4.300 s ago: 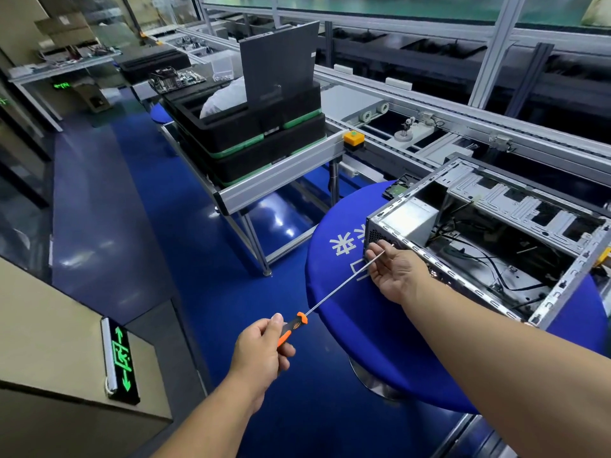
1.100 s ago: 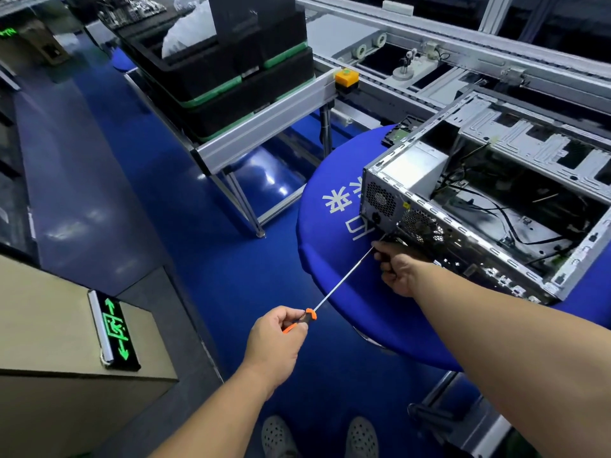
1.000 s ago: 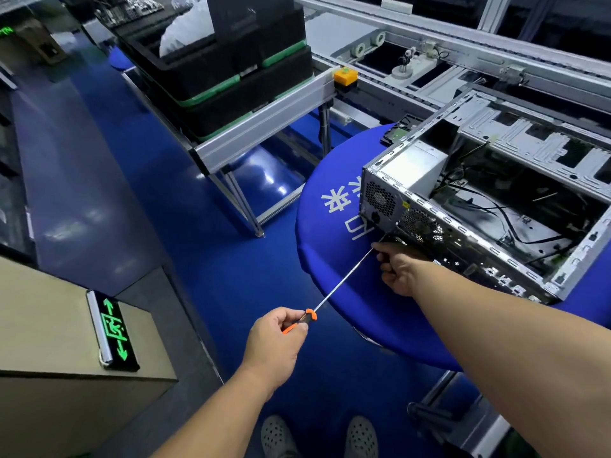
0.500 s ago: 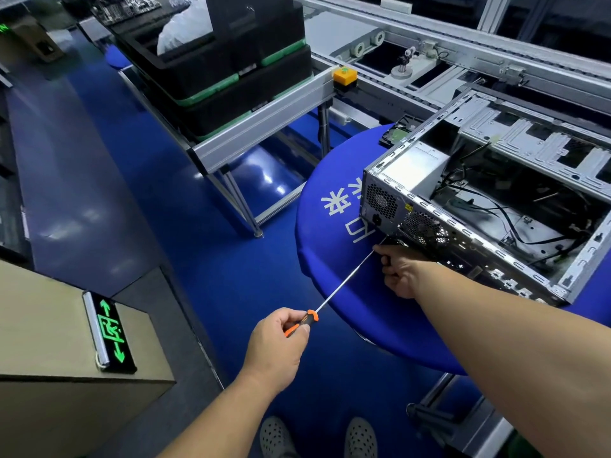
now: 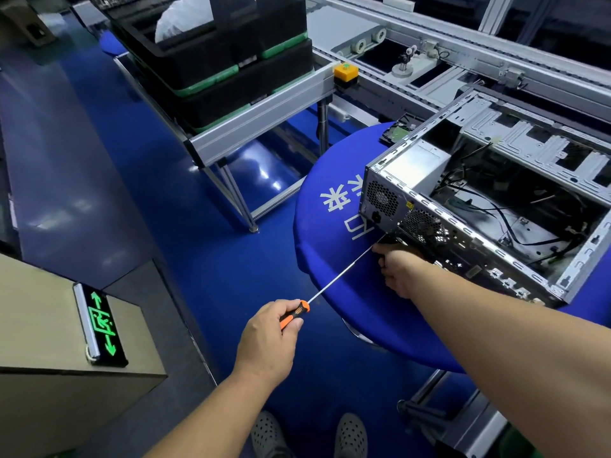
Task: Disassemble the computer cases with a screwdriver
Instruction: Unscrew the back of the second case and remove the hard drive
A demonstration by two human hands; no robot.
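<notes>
Far left of both hands, a lit green exit sign (image 5: 99, 323) sits on the slanted side of a beige cabinet (image 5: 43, 312). Up and left of the hands, beyond a stretch of blue floor (image 5: 132, 180), stacked black trays (image 5: 211, 64) with green edging rest on an aluminium frame (image 5: 261, 117); a yellow button box (image 5: 345, 72) sits at the frame's near corner, where the conveyor (image 5: 429, 61) begins. Nearest the camera, the left hand (image 5: 269, 342) is curled around the orange-and-black handle of the screwdriver (image 5: 294, 315), thumb on top. From that grip the long thin shaft runs up and to the right, over the edge of the round blue table (image 5: 330, 246) with white lettering, to the lower left corner of the case's rear panel. There the right hand (image 5: 398, 271) has its fingers bent around the shaft's far end and the panel edge, hiding the tip; whether it pinches the shaft or only steadies it, I cannot tell. Just right of that hand the open case (image 5: 489, 200) lies on the table, its open side up, with a grey power supply (image 5: 415, 163) in the near left corner, two round fan grilles on the rear panel, and loose black cables (image 5: 506, 223) on its floor. Below the left forearm, two perforated grey shoes (image 5: 310, 436) stand on the floor.
</notes>
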